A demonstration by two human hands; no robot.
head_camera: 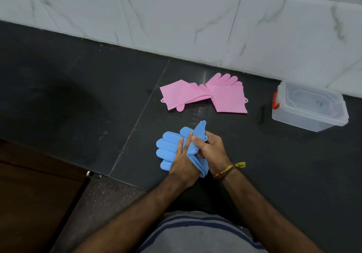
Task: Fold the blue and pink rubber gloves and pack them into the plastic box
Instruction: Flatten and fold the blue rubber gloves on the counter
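We see a dark stone surface running along a wall of white marbled tiles, with a seam line crossing the dark slab near its middle. At the lower left sits a brown wooden panel, lower than the slab's edge.

Our left hand lies with straight fingers pressed flat on top of the blue gloves, holding them against the surface. Our right hand has its fingers and thumb curled round the cuff end of the blue gloves, gripping a bunched fold of rubber that rises between the two hands and peaks just beyond them. A yellow and red thread band circles the right wrist.

The blue finger tips fan out to the left from under the left hand, lying flat on the surface. The pink gloves lie beyond the hands, near the wall, apart from both hands; they overlap in the middle, with one set of fingers pointing toward the wall and a cuff spread out on each side. The plastic box stands at the far right against the wall, clear, with its lid on and a red latch on its left end, well apart from the hands and to the right of the pink gloves.
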